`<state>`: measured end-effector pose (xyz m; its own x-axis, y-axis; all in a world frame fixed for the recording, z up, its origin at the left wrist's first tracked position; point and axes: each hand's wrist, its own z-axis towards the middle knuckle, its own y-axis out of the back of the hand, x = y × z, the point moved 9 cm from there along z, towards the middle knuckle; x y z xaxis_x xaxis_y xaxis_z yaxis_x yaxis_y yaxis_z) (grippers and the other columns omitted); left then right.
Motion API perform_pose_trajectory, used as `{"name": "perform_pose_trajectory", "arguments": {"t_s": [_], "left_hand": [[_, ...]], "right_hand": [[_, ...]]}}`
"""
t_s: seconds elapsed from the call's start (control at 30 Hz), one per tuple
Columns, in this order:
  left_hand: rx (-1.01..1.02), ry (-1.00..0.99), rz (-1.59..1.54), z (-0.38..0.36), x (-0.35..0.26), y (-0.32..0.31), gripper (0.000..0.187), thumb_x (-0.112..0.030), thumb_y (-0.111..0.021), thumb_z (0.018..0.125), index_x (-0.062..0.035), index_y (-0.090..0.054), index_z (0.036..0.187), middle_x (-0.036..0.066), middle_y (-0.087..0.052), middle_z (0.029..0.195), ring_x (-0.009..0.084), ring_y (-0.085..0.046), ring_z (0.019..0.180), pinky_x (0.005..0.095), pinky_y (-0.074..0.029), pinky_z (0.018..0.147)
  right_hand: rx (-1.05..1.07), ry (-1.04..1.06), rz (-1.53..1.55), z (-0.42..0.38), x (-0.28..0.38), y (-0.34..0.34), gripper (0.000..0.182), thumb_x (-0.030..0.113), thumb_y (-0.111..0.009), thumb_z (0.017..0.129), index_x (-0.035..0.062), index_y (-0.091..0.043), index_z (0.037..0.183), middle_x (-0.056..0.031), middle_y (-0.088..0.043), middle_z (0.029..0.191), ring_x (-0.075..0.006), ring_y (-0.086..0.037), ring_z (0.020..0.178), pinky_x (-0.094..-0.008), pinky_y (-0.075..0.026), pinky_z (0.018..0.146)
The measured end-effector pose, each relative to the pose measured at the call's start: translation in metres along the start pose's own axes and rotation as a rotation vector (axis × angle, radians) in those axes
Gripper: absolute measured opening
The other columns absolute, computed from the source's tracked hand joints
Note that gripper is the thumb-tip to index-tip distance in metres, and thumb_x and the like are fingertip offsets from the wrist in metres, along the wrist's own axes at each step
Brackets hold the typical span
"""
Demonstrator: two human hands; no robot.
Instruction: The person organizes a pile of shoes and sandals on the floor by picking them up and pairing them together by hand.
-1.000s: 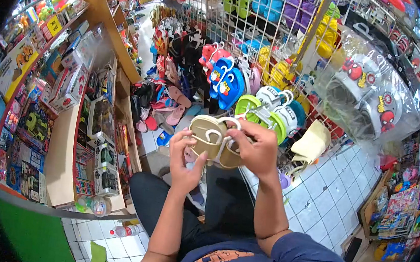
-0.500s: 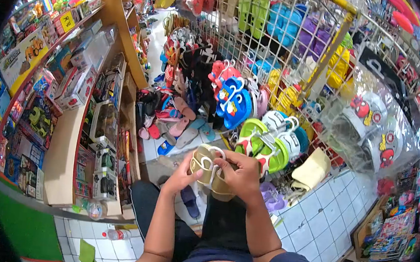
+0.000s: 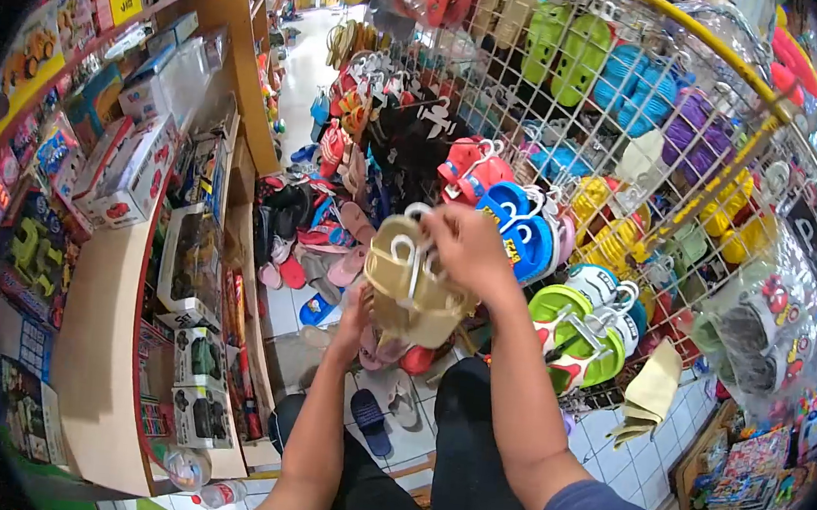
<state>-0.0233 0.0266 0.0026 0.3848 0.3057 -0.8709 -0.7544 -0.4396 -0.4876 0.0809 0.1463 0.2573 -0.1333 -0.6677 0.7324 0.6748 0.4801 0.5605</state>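
A pair of beige sandals (image 3: pixel 410 289) on a white plastic hanger (image 3: pixel 413 252) is held up in front of a wire display rack (image 3: pixel 637 90). My right hand (image 3: pixel 468 246) grips the pair from the top, at the hanger. My left hand (image 3: pixel 357 311) supports the pair from below and is mostly hidden behind it. Blue sandals (image 3: pixel 517 231) and red sandals (image 3: pixel 469 168) hang on the rack just right of my hands.
Wooden shelves (image 3: pixel 116 327) with boxed toys line the left. Loose slippers (image 3: pixel 331 248) lie piled on the tiled floor ahead. Green sandals (image 3: pixel 572 328) and bagged white sandals (image 3: pixel 761 330) hang at the right. A bottle (image 3: pixel 213 493) lies near the shelf foot.
Both hands have lifted the beige sandals upward and toward the rack. The view has tilted up, showing more of the rack's top.
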Motion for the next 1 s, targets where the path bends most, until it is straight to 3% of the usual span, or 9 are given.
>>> {"name": "perform_pose_trajectory", "arguments": {"t_s": [0.13,0.2,0.27,0.33,0.37,0.53,0.6,0.83,1.0], "left_hand": [[-0.054,-0.013,0.201,0.012,0.011,0.024,0.07,-0.059,-0.027,0.097,-0.0076,-0.024,0.145,0.012,-0.033,0.143,0.025,-0.038,0.13,0.0414,-0.026,0.108],[-0.075,-0.134,0.276,0.023,0.0,0.027,0.07,-0.052,-0.03,0.099,-0.005,-0.013,0.148,0.016,-0.021,0.149,0.0295,-0.028,0.137,0.0426,-0.02,0.112],[-0.069,-0.086,0.248,0.033,0.004,0.04,0.076,-0.056,-0.038,0.096,-0.0123,-0.007,0.15,0.012,-0.017,0.152,0.0284,-0.031,0.136,0.0439,-0.033,0.107],[-0.208,-0.332,0.677,0.035,-0.018,0.05,0.067,-0.044,-0.033,0.101,-0.0017,-0.011,0.148,0.022,-0.008,0.153,0.0343,-0.008,0.144,0.0413,-0.01,0.115],[-0.244,-0.299,0.885,0.035,-0.016,0.053,0.064,-0.041,-0.033,0.101,-0.0016,-0.013,0.147,0.022,-0.005,0.154,0.0354,-0.013,0.142,0.0422,-0.016,0.114],[-0.272,-0.262,0.794,0.034,-0.028,0.051,0.058,-0.034,-0.038,0.101,-0.0019,-0.017,0.145,0.021,0.002,0.154,0.035,-0.026,0.136,0.0419,-0.036,0.105],[-0.256,-0.233,0.726,0.036,-0.029,0.049,0.058,-0.034,-0.038,0.101,-0.0021,-0.016,0.145,0.021,0.004,0.153,0.0365,-0.036,0.13,0.0413,-0.039,0.103],[-0.244,-0.171,0.678,0.038,-0.024,0.053,0.066,-0.047,-0.035,0.099,-0.0038,-0.015,0.145,0.021,0.005,0.153,0.0399,-0.048,0.12,0.0439,-0.043,0.098],[-0.237,-0.107,0.653,0.04,-0.017,0.059,0.064,-0.045,-0.035,0.1,-0.0043,-0.016,0.145,0.021,0.006,0.153,0.0394,-0.049,0.119,0.0437,-0.043,0.098]], "right_hand": [[0.04,0.075,0.115,0.092,-0.028,-0.034,0.024,0.022,-0.063,0.087,-0.001,-0.067,0.085,-0.0137,-0.066,0.069,-0.0218,-0.065,0.064,-0.0361,-0.048,0.059],[0.074,0.144,0.151,0.13,-0.014,-0.04,0.024,0.02,-0.065,0.086,-0.0038,-0.067,0.088,-0.0112,-0.067,0.069,-0.0163,-0.065,0.064,-0.033,-0.05,0.058],[0.15,0.16,-0.009,0.169,-0.007,-0.057,0.02,0.016,-0.063,0.089,-0.0033,-0.064,0.088,-0.0065,-0.066,0.072,-0.01,-0.062,0.062,-0.0266,-0.049,0.057],[0.212,0.162,-0.097,0.203,-0.004,-0.077,0.021,0.017,-0.063,0.089,-0.0046,-0.063,0.09,-0.0072,-0.065,0.07,-0.0129,-0.063,0.064,-0.0282,-0.05,0.058],[0.189,0.166,-0.13,0.22,-0.009,-0.083,0.022,0.017,-0.062,0.089,-0.0048,-0.063,0.09,-0.0078,-0.065,0.07,-0.0136,-0.064,0.064,-0.0293,-0.051,0.059],[0.209,0.143,-0.372,0.29,-0.053,-0.115,0.025,0.018,-0.059,0.09,-0.0054,-0.064,0.082,-0.0116,-0.067,0.071,-0.0177,-0.066,0.06,-0.0338,-0.052,0.058],[0.156,0.032,-0.329,0.319,-0.098,-0.118,0.026,0.022,-0.058,0.082,-0.0021,-0.069,0.081,-0.0207,-0.067,0.077,-0.0307,-0.067,0.075,-0.041,-0.051,0.071],[0.148,-0.215,-0.219,0.339,-0.162,-0.107,0.025,0.021,-0.062,0.084,0.0001,-0.072,0.077,-0.0121,-0.068,0.067,-0.0193,-0.063,0.051,-0.0335,-0.051,0.052],[0.139,-0.288,-0.284,0.356,-0.213,-0.106,0.019,0.013,-0.06,0.082,-0.003,-0.071,0.082,-0.0123,-0.068,0.068,-0.0189,-0.066,0.053,-0.0333,-0.052,0.049]]}}
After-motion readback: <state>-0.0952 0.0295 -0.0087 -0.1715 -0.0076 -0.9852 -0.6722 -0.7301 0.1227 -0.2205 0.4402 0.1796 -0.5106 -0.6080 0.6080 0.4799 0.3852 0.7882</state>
